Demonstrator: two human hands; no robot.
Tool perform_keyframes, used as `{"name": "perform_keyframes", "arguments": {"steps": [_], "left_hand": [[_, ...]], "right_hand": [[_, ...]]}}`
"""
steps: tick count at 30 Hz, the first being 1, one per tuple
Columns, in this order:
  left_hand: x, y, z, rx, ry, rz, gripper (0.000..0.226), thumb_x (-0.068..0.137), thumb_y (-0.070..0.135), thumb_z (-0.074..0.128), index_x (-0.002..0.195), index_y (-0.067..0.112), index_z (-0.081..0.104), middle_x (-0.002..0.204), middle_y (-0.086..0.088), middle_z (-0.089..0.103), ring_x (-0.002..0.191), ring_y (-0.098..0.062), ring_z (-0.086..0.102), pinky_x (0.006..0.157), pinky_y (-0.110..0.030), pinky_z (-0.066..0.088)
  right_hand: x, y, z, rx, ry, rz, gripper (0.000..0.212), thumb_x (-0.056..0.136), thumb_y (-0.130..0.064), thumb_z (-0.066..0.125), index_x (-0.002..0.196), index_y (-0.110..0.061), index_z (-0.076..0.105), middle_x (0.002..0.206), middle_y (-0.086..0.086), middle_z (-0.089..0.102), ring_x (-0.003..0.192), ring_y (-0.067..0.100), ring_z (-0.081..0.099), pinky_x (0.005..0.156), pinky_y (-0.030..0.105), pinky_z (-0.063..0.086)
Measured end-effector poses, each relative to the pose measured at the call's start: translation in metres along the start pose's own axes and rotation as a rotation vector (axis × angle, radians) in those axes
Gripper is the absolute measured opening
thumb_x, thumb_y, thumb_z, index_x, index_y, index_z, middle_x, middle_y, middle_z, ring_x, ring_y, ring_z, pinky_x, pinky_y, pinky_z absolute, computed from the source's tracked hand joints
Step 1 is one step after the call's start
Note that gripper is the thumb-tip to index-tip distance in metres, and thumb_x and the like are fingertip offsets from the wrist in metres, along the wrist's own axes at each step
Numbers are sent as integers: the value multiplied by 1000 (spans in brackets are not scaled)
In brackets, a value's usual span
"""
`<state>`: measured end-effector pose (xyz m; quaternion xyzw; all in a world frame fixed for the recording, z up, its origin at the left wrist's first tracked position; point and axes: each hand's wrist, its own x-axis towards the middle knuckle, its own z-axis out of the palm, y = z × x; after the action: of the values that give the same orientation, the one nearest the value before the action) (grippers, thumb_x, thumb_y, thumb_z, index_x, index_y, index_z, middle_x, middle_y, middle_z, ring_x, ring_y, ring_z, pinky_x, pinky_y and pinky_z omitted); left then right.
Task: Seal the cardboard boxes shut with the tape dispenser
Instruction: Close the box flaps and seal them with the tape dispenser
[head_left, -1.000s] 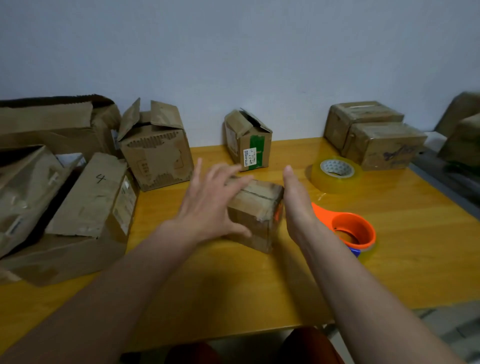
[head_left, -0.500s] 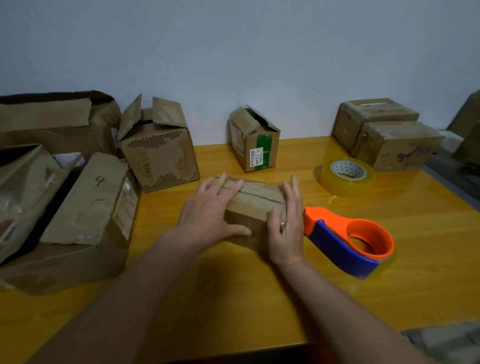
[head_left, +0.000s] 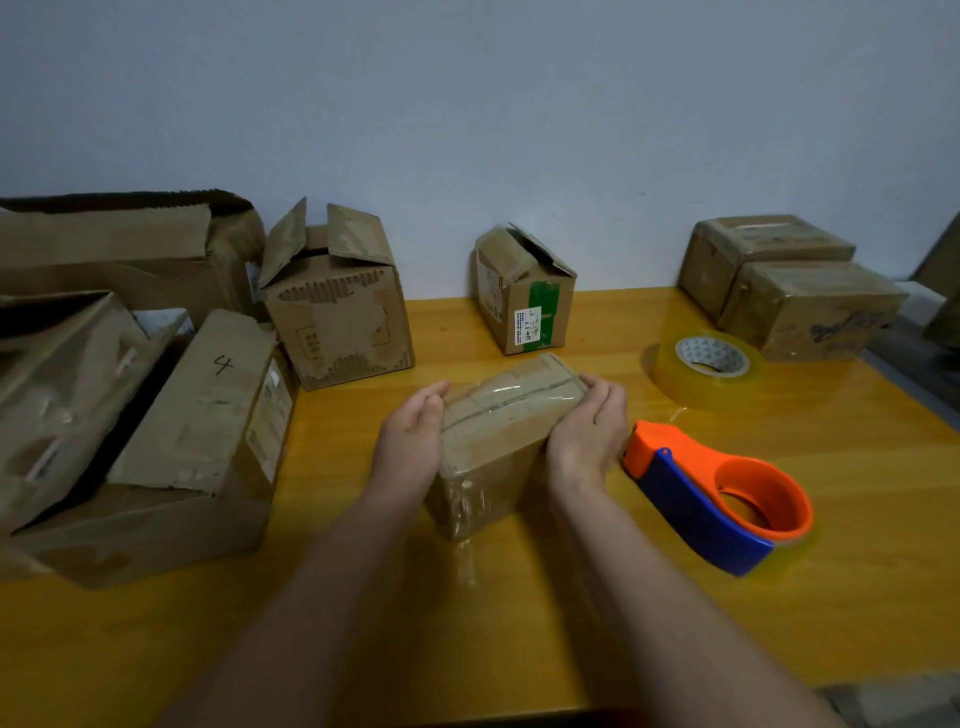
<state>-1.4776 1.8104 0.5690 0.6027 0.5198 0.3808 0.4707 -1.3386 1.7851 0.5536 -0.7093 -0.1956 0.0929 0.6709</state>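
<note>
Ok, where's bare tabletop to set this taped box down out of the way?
Bare patches: the near table edge on both sides of your forearms, and the strip between the green-labelled box and tape roll. The left side is crowded with open boxes; the tape dispenser blocks the right.

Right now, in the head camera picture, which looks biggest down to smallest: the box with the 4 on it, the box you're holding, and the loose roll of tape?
1. Box marked 4
2. Held box
3. Tape roll, though it lies farther from the camera.
</note>
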Motion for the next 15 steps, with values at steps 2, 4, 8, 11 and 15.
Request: {"name": "perform_keyframes", "arguments": {"steps": [2, 4, 8, 11, 15], "left_hand": [[0, -1, 5, -132, 71, -42, 30, 104, 27, 35, 112, 33, 63, 111, 2, 67, 96, -12, 63, 85, -39, 55], [-2, 1, 11, -167, 143, -74, 30, 104, 29, 33, 108, 32, 63, 108, 2, 67, 95, -14, 63, 83, -41, 56], [-23, 4, 30, -192, 392, -122, 31, 104, 28, 32, 124, 28, 55, 123, -3, 58, 110, -21, 56, 92, -47, 50], [-30, 2, 28, -223, 421, -117, 36, 104, 28, 32, 138, 25, 43, 131, -6, 53, 116, -24, 52, 95, -46, 48], [-37, -8, 15, -145, 203, -99, 40, 101, 31, 42, 140, 22, 40, 136, -5, 48, 122, -23, 49, 99, -47, 46]], "right_hand": [[4, -3, 3, 64, -21, 37, 30, 103, -16, 31, 105, -7, 59, 100, 5, 57, 93, 17, 48, 67, 16, 28], [17, -7, 7, 39, -163, 118, 32, 103, -20, 30, 116, -5, 55, 116, 14, 56, 105, 21, 48, 82, 21, 33], [0, -16, 11, -104, -358, 269, 60, 101, -29, 36, 151, -7, 14, 157, 14, 18, 144, 29, 17, 118, 41, 15], [-59, -8, 4, 4, -540, 122, 66, 101, -27, 36, 152, -10, -1, 159, 9, 8, 146, 23, 11, 119, 44, 16], [-56, -9, -21, -25, -709, 111, 53, 103, -36, 31, 151, -18, 21, 149, 8, 38, 133, 20, 39, 109, 39, 36]]}}
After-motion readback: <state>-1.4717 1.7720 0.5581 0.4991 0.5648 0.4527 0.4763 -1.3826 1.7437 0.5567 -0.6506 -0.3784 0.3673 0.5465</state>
